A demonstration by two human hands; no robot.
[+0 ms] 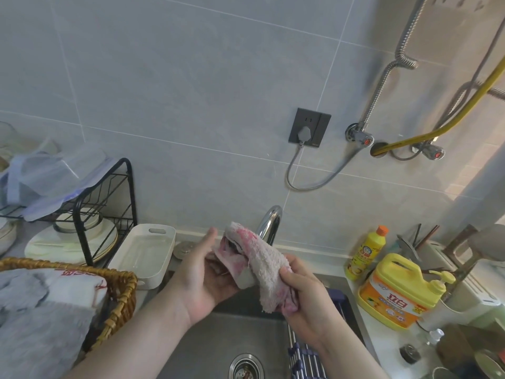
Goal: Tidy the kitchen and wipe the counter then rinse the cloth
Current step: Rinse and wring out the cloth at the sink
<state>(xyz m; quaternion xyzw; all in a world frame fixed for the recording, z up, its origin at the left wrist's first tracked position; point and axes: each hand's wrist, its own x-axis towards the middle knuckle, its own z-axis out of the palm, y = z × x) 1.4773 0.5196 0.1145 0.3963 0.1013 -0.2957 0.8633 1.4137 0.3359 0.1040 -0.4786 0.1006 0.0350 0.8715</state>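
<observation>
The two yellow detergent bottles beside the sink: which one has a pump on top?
The large jug with the orange label and handle, nearer the camera; the slim bottle behind it has an orange cap.

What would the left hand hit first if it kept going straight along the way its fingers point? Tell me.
The left hand points up and away toward the back of the sink. First in that line is probably the ledge behind the sink, then the tiled wall left of the faucet; depth is unclear.

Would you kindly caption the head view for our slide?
Both hands, left and right, hold a pink cloth over the sink, below the faucet.
</observation>
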